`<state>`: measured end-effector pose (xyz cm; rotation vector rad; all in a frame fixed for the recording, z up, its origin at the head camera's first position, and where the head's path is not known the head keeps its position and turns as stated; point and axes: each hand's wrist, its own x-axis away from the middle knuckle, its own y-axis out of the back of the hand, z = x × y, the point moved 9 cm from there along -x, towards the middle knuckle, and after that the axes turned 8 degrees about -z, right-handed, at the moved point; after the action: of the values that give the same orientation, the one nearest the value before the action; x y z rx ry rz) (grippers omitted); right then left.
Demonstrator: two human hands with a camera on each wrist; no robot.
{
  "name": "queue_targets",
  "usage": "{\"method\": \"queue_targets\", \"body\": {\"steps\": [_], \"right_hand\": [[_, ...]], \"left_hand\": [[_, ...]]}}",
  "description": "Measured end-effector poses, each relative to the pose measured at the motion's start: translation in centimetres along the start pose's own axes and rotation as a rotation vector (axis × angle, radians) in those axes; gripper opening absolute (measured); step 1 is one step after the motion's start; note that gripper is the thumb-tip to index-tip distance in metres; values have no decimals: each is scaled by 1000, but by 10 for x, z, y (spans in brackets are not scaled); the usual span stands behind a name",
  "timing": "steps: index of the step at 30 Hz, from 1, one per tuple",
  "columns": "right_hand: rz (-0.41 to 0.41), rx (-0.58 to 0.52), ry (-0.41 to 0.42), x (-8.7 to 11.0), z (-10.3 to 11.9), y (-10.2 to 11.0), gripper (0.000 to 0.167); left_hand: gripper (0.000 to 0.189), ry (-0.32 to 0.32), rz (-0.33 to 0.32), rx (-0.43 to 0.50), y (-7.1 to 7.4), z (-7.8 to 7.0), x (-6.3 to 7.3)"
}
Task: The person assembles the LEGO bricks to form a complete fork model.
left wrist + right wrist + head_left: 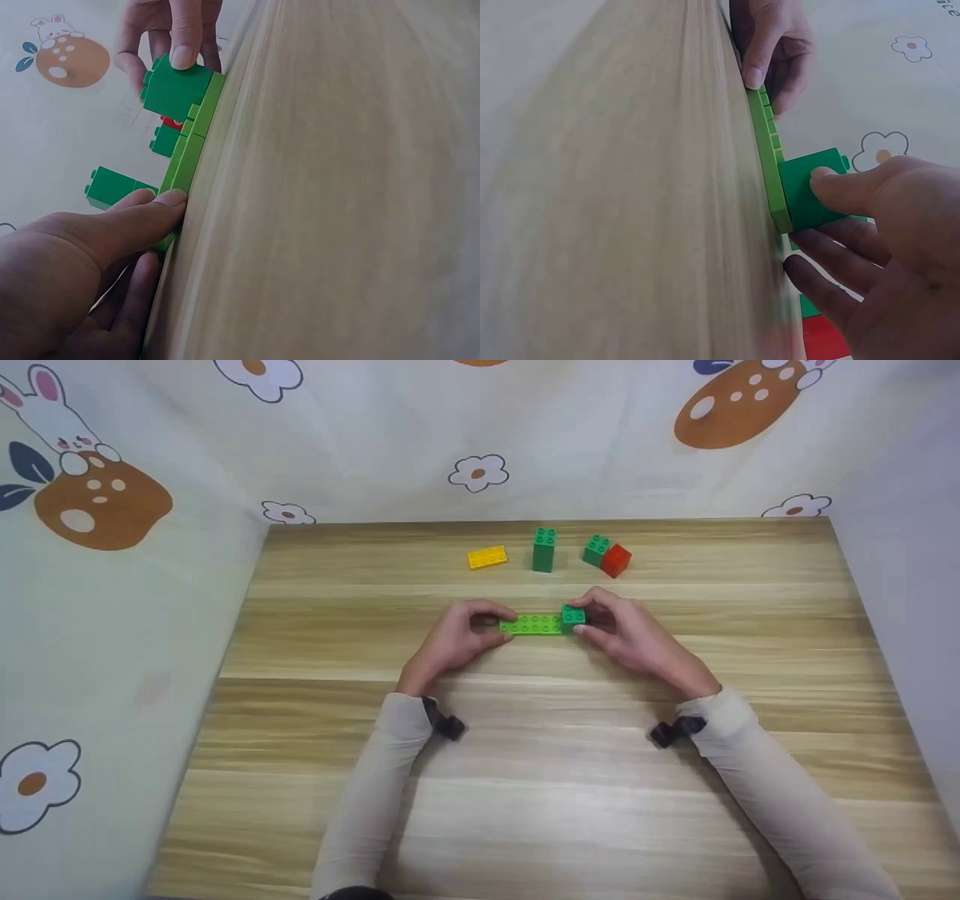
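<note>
A long, flat light green building brick strip (533, 625) lies on the table. My left hand (466, 639) pinches its left end between thumb and fingers. On its right end stands a square dark green building brick (810, 191), studs up. My right hand (626, 631) grips that brick, with the thumb on its near side and the fingers behind. In the left wrist view, the dark green brick (176, 88) sits right on the strip (187, 161), and a seam shows partway along the strip.
Behind the hands, a yellow flat brick (487, 557), a tall dark green stack (544, 550), a green brick (596, 550) and a red brick (616, 560) are spread along the back of the wooden table (337, 645). A patterned cloth (375, 442) rises behind the table's far edge.
</note>
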<state>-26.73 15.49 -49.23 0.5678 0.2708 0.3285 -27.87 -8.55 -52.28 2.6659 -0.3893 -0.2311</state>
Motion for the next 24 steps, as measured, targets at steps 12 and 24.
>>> {"method": "queue_targets", "body": {"steps": [12, 24], "right_hand": [[-8, 83, 18, -1, 3, 5, 28], [-64, 127, 90, 0, 10, 5, 31]], "left_hand": [[22, -1, 0, -39, -1, -1, -2], [18, -31, 6, -12, -1, -2, -1]]}}
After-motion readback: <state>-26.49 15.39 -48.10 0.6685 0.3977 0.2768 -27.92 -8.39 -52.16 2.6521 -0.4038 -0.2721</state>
